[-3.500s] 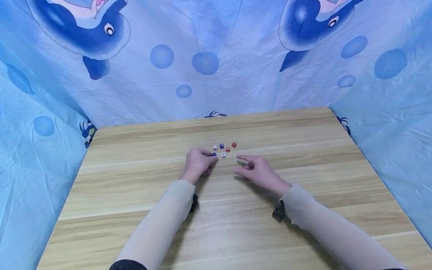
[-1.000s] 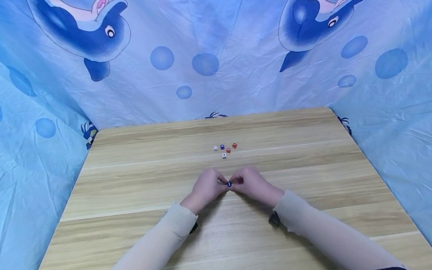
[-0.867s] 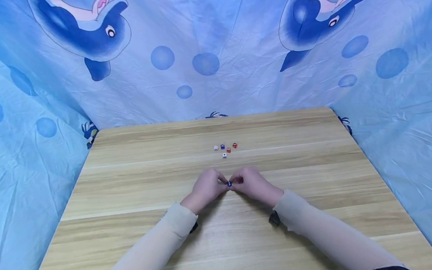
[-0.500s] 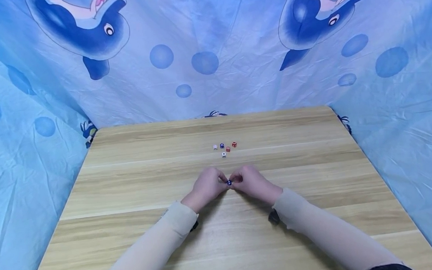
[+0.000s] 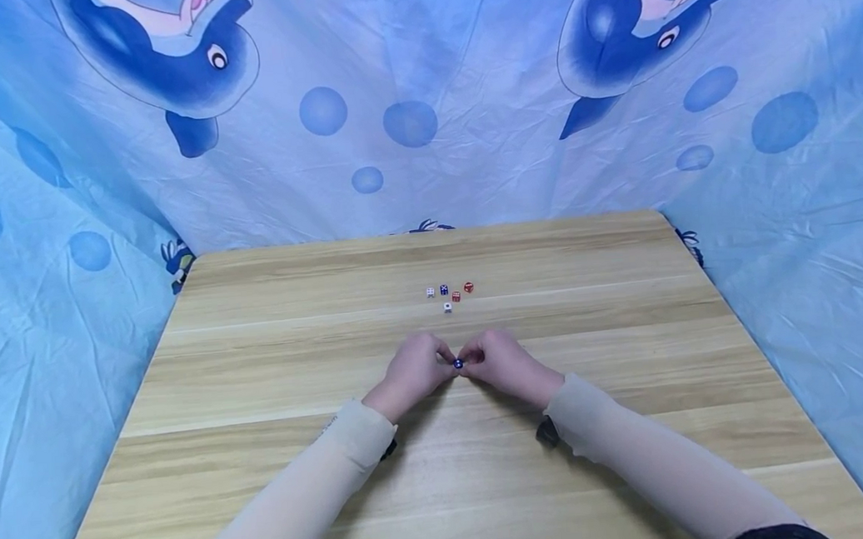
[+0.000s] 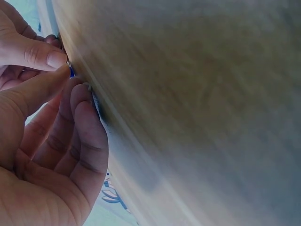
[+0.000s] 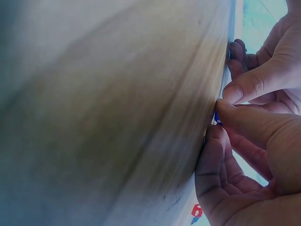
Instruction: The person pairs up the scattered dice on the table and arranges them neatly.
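A small blue die (image 5: 457, 364) with white pips sits between my two hands, close over the tabletop near the middle. My left hand (image 5: 414, 369) pinches it from the left with thumb and fingertips. From the other side my right hand (image 5: 506, 366) pinches the same die, so the fingertips of both hands meet around it. In the left wrist view only a sliver of the blue die (image 6: 72, 72) shows past the thumbs. The right wrist view likewise has most of the die (image 7: 217, 117) hidden by fingers.
Beyond the hands lies a loose group of dice: a white die (image 5: 430, 292), a blue die (image 5: 444, 289), two red ones, the nearer red die (image 5: 456, 297) more central, and a second white die (image 5: 447, 308) closest. Patterned cloth (image 5: 355, 41) hangs around the wooden table (image 5: 266, 481).
Since the oldest frame, my left hand has brought the blue die from the group toward me and rightward. My right hand has come in and pinched it too. Over the last second both stay nearly still.
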Tool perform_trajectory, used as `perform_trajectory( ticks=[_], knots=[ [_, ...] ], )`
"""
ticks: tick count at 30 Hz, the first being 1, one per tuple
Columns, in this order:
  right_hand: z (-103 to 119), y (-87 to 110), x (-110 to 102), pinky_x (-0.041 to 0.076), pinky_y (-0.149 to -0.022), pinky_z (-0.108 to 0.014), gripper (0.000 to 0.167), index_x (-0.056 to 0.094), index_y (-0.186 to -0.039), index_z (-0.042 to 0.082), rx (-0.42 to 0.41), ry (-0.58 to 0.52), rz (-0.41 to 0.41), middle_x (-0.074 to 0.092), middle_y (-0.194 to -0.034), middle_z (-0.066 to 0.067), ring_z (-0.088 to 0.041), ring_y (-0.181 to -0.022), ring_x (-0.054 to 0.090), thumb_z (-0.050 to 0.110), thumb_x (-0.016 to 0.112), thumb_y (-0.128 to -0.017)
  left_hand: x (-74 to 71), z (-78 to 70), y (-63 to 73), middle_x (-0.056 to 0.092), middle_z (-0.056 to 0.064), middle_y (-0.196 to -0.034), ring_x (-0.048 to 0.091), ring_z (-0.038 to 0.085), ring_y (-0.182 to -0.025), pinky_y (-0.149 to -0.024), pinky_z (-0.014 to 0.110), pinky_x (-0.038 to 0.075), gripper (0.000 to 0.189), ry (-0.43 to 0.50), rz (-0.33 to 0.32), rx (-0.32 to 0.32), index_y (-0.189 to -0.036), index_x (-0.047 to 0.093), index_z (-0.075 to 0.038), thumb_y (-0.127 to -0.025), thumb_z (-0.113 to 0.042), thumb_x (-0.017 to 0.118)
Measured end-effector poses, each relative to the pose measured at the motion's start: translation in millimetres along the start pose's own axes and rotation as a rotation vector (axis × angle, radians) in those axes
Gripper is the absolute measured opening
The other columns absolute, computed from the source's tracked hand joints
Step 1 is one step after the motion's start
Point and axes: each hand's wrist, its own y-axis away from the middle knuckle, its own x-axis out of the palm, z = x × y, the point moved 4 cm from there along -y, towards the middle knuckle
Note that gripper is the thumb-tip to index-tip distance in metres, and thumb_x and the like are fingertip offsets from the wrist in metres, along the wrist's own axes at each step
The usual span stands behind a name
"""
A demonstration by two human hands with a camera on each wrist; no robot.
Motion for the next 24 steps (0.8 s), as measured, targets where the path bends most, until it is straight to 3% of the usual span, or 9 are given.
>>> perform_trajectory(
  ticks=[19, 24],
  knots=[
    [0.7, -1.2, -0.2, 0.053, -0.065, -0.028, 0.009, 0.08, -0.096, 0.011, -0.009, -0.007, 0.0, 0.068, -0.075, 0.011, -0.008, -0.068, 0.062, 0.007, 0.081, -0.087, 0.9, 0.5, 1.7, 0.074, 0.001, -0.096, 0.062, 0.016, -0.088, -0.081, 0.036, 0.051, 0.008, -0.008, -0.021, -0.019, -0.088, 0.08, -0.01, -0.085, -0.015, 0.084],
    [0.9, -1.3, 0.1, 0.053, -0.066, -0.028, 0.009, 0.08, -0.095, 0.011, -0.01, 0.002, 0.007, 0.068, -0.075, 0.011, -0.008, -0.069, 0.062, 0.008, 0.081, -0.087, -1.2, 1.1, 1.7, 0.074, 0.006, -0.101, 0.065, 0.023, -0.096, -0.086, 0.04, 0.052, 0.015, -0.006, -0.006, -0.015, -0.093, 0.079, -0.007, -0.083, -0.017, 0.085]
  ],
)
